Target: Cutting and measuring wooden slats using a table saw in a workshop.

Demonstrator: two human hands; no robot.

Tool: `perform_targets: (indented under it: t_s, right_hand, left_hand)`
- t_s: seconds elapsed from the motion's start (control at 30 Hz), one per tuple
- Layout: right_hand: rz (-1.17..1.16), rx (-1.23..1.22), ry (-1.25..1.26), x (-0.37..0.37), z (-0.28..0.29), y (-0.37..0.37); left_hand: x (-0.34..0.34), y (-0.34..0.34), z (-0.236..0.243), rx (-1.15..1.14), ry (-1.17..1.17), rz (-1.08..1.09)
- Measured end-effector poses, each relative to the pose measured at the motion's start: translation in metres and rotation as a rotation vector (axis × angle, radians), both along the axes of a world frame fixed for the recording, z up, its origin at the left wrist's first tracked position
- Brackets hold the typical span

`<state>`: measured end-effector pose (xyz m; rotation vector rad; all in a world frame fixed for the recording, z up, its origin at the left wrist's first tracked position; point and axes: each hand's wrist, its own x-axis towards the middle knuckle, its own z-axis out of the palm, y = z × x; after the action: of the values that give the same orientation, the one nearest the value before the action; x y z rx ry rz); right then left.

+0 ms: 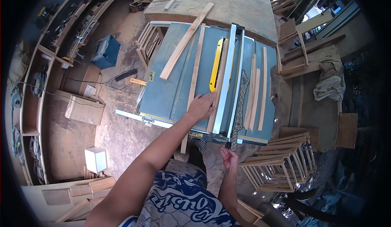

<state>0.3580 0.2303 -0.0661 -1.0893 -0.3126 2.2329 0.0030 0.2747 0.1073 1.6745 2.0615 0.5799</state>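
Note:
My left hand (201, 106) reaches over the table saw (173, 56) with fingers extended, its fingertips against a narrow wooden strip (211, 123). That strip lies along the silver rip fence (222, 101), beside the yellow blade cover (216, 66). At the saw's front edge, my right hand (230, 158) is palm up with loosely bent fingers, just below a black knob (228, 145) at the fence's end. I see nothing held in it. A dark patterned push stick (241, 109) lies right of the fence, its lower end close to my right hand.
Long wooden strips (187, 40) lie left of the blade, and shorter strips (256, 92) on the right. Behind the saw stands a plywood table (220, 7). Slatted wooden frames (281, 164) are stacked at the right. A blue toolbox (106, 51) and cables (116, 80) are on the floor.

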Motion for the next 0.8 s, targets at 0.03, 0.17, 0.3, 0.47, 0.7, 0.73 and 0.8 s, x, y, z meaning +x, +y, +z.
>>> perform_targets:
  t_s: [0.03, 0.17, 0.3, 0.47, 0.7, 0.73, 0.8]
  right_hand:
    - [-0.003, 0.001, -0.005, -0.001, 0.001, 0.0]
    - [-0.014, -0.032, 0.033, 0.0, 0.004, 0.001]
    - [0.029, -0.021, 0.117, 0.003, 0.004, 0.004]
    - [0.061, -0.031, 0.164, 0.008, -0.003, 0.01]
    - [0.083, -0.063, 0.21, 0.01, -0.01, 0.011]
    - [0.093, -0.056, 0.167, 0.012, -0.01, 0.012]
    - [0.101, -0.04, 0.145, 0.013, -0.01, 0.012]
  left_hand:
    - [0.0, 0.0, -0.001, 0.0, 0.0, 0.002]
    - [0.0, 0.0, 0.0, -0.021, -0.002, 0.002]
    - [-0.002, 0.002, 0.002, -0.073, -0.003, -0.018]
    - [-0.002, 0.001, -0.004, -0.036, 0.003, -0.002]
    - [0.0, 0.0, -0.005, -0.047, 0.012, 0.011]
    - [0.0, 0.0, -0.005, -0.047, 0.011, 0.011]
    - [-0.001, 0.001, -0.006, -0.058, -0.02, 0.013]
